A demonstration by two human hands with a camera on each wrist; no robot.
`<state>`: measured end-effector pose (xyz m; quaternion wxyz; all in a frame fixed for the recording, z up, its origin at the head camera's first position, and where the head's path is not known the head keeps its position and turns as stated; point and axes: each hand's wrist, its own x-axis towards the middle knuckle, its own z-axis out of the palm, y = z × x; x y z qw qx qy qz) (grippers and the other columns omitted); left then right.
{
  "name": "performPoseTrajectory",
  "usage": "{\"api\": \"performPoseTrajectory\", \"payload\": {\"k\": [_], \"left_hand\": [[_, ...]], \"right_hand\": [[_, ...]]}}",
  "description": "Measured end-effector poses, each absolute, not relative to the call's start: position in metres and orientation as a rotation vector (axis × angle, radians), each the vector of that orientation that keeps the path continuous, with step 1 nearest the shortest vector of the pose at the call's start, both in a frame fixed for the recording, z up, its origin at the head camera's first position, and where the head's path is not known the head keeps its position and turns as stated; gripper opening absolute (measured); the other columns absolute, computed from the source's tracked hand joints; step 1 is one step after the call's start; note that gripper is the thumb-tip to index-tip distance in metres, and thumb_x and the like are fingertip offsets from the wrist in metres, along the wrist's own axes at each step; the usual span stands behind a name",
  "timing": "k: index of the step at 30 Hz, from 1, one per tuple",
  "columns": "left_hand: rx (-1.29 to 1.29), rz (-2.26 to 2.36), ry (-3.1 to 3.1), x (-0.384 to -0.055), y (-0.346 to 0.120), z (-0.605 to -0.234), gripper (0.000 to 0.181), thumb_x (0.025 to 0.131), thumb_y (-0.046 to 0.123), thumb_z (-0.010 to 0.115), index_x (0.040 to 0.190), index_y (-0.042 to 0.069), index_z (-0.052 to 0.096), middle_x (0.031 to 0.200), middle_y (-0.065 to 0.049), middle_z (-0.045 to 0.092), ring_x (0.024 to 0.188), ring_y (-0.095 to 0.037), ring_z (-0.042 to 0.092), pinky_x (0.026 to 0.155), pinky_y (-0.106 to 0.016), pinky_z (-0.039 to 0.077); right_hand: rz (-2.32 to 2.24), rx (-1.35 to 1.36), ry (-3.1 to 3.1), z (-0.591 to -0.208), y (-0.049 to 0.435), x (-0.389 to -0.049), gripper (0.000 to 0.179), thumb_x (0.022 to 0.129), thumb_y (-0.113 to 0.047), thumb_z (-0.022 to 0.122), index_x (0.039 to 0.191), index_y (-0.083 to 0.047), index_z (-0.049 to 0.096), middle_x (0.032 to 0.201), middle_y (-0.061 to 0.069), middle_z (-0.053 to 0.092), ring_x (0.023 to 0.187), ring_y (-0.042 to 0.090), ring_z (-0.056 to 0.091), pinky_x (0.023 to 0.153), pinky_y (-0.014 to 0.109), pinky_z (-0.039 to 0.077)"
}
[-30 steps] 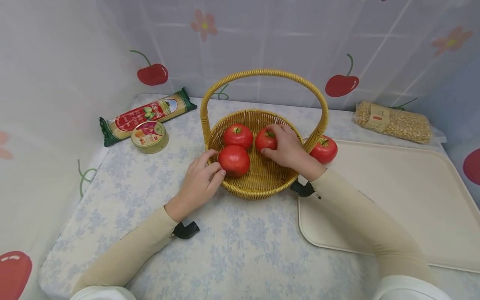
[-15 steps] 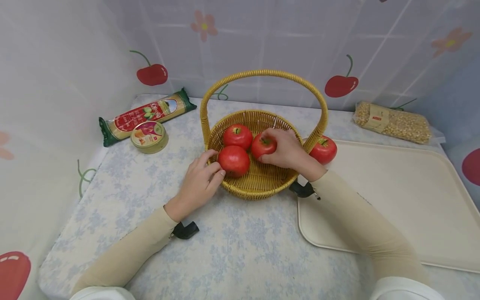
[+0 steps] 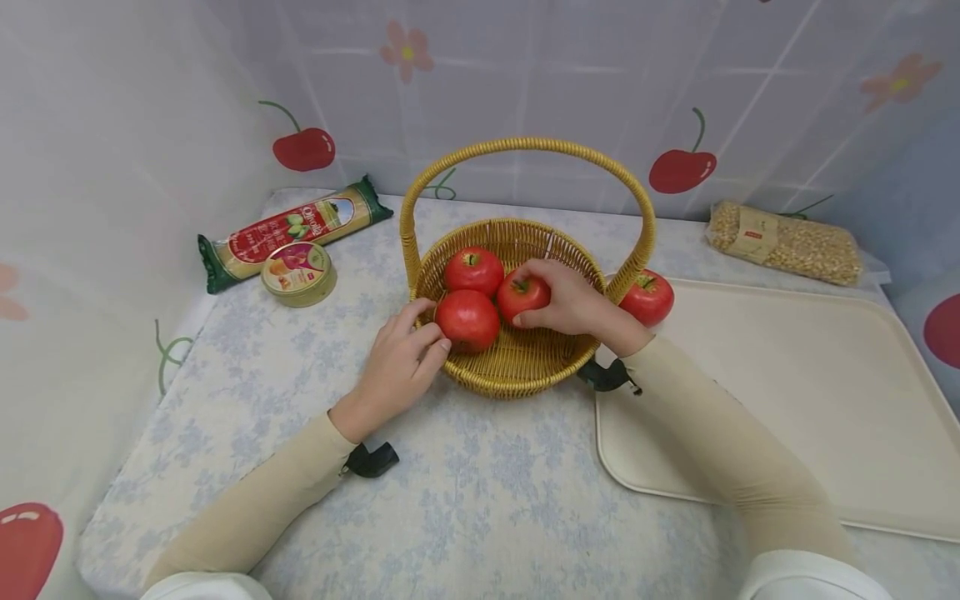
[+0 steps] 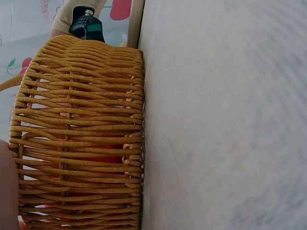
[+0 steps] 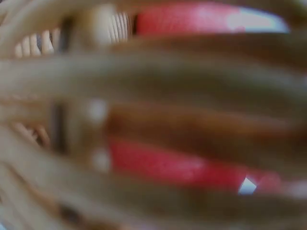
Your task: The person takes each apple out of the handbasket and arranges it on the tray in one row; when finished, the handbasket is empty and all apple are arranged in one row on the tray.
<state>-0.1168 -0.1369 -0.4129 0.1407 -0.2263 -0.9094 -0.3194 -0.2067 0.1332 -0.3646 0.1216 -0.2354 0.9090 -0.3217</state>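
Three red apples [image 3: 467,322] lay in the wicker basket [image 3: 517,388] in the head view. The right hand [image 3: 570,302] reached in from the right, its thumb and fingers clamped on the rightmost apple [image 3: 517,295], beside the other two. The left hand [image 3: 397,357] gripped the basket's left rim with bent fingers, just beside the front apple. A fourth apple [image 3: 649,300] sat outside, near a corner of the tray [image 3: 772,400].

In the left wrist view, the basket's woven side stood on the table [image 4: 225,120], red showing through its gaps; only part of the left hand appeared at the edge.

In the right wrist view, blurred strands crossed red patches, and the fingers' state could not be told.
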Motion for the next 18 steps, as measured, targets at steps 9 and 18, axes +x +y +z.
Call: {"api": "performPoseTrajectory", "payload": {"k": [9,18], "left_hand": [[-0.655,-0.916,-2.621,-0.1166,-0.1367,-0.4123,0.022,0.1,0.022,0.053,0.084,0.012,0.065,0.138,-0.018,0.055,0.12,-0.039,0.058,0.095,-0.059,0.045],[-0.658,-0.912,-2.617,-0.117,-0.1369,-0.4128,0.022,0.1,0.022,0.053,0.085,0.012,0.065,0.138,-0.018,0.055,0.119,-0.039,0.058,0.094,-0.059,0.046]], "right_hand": [[-0.962,-0.717,2.615,-0.3657,0.1322,-0.208,0.047,0.08,-0.018,0.084,0.12,-0.009,0.062,0.127,0.016,0.06,0.117,0.033,0.056,0.097,0.052,0.052],[-0.975,-0.723,2.583,-0.3671,0.134,-0.2079,0.055,0.075,-0.006,0.081,0.127,-0.01,0.061,0.132,0.016,0.059,0.12,0.034,0.055,0.099,0.054,0.051]]}}
